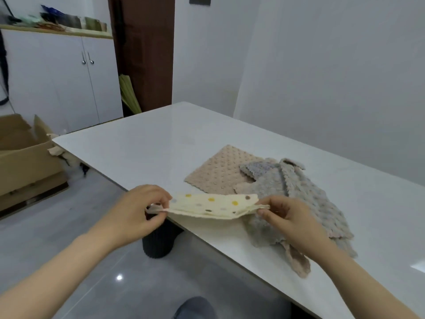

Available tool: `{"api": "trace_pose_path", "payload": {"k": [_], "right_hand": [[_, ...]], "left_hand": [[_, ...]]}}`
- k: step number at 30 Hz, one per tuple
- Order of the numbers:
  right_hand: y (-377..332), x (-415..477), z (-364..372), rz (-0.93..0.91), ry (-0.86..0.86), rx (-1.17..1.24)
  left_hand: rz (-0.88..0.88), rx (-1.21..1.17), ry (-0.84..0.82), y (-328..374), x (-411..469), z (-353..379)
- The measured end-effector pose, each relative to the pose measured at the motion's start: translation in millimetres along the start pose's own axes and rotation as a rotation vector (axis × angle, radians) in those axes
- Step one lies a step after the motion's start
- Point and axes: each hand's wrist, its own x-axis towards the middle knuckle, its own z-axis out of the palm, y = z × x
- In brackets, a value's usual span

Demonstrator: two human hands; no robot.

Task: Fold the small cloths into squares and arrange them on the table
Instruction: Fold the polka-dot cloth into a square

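1. A dotted cloth (212, 204) is held stretched between the two hands, in the air over the near edge of the table (149, 143) and clear of its surface.
2. Its left end is pinched by the left hand (140, 210) between thumb and curled fingers, and its right end is pinched in the same way by the right hand (287, 218).
3. The cloth appears to be doubled into a long strip, since layered edges are seen at both ends. The number of layers cannot be told.
4. The step in hand is judged to be the folding of this cloth: one fold seems made, and a square is not yet formed.
5. A beige cloth (218, 171) is seen lying flat on the table beyond the hands, roughly square. It is judged to be finished.
6. A pile (305, 199) of grey and pinkish cloths overlaps the beige cloth's right corner and reaches under the right hand. These are judged to be waiting, unfolded.
7. The next move is judged to call for the two ends to be brought together with edges matched, so that the strip is halved into a square, which is then laid on bare table near the beige cloth.
8. The fabric looks thin and limp, so the layers could slip apart if either pinch is loosened before the ends meet.
9. A box (25, 162) stands on the floor to the left, and a dark bin (158, 244) stands under the table edge.
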Motion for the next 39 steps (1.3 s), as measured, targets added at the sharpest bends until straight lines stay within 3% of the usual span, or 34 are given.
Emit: {"api": "trace_pose_path", "payload": {"k": [6,12,17,20,26,34,39], "right_hand": [[14.8,-20.0,16.6,0.116,0.000,-0.052],[19.8,-7.2,23.5,0.333,0.146,0.044],[16.7,12.2,20.9,0.461,0.103,0.157],[10.1,21.1,12.4,0.393,0.145,0.126],[-5.6,52.6,-12.3,0.087,0.298,-0.130],[-3.3,121.5,-2.8,-0.073,0.192,-0.327],[-5.8,132.4,9.9,-0.115,0.155,-0.311]], "left_hand": [[-0.030,-0.047,-0.217,8.3,-22.7,19.5],[-0.007,0.057,-0.179,16.4,-3.6,30.0],[0.005,0.053,-0.192,20.4,12.7,36.5],[0.059,0.047,-0.286,24.2,20.7,43.0],[0.072,0.120,-0.390,25.8,32.5,54.5],[0.057,0.219,-0.406,40.4,45.6,59.5],[0.063,0.087,-0.318,31.3,54.7,65.9]]}}
